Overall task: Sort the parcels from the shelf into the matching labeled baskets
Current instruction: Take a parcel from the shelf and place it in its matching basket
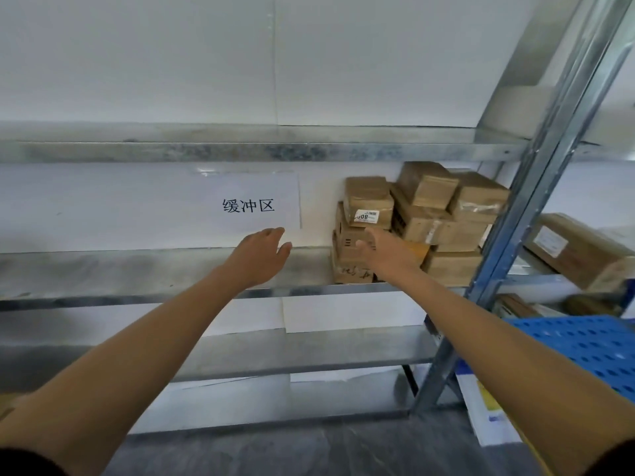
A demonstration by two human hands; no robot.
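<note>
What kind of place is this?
Probably a parcel storeroom or sorting depot: taped cardboard parcels stacked on a metal shelf, a paper sign on the wall, and a blue basket.

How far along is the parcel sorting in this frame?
Done: nothing visibly sorted; the inside of the blue basket is out of sight. In hand: nothing yet; the left hand and right hand, both open, reach toward the parcels. Left: the whole stack sits on the shelf.
</note>
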